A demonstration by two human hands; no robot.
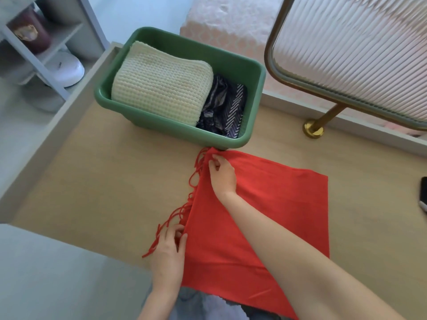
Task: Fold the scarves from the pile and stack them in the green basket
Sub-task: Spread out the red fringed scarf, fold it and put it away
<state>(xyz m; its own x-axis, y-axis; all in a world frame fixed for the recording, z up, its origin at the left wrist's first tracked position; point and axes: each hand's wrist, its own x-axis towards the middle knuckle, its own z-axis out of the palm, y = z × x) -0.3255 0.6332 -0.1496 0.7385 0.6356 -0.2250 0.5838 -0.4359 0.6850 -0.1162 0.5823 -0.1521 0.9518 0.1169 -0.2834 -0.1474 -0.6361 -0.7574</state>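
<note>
A red scarf (272, 204) with a tasselled fringe along its left edge lies folded flat on the wooden table (97, 181), its near edge hanging over the table's front. My left hand (168, 255) pinches the near fringed corner. My right hand (223, 175) pinches the far fringed corner, close to the green basket (251, 105). The basket stands at the back of the table and holds a folded cream knitted scarf (161, 82) on the left and a dark striped scarf (224, 107) on the right.
A ribbed glass panel in a brass frame (346, 54) rises at the back right on a brass post (314, 129). A dark phone-like object (424, 192) lies at the table's right edge. White shelves (44, 56) stand to the left.
</note>
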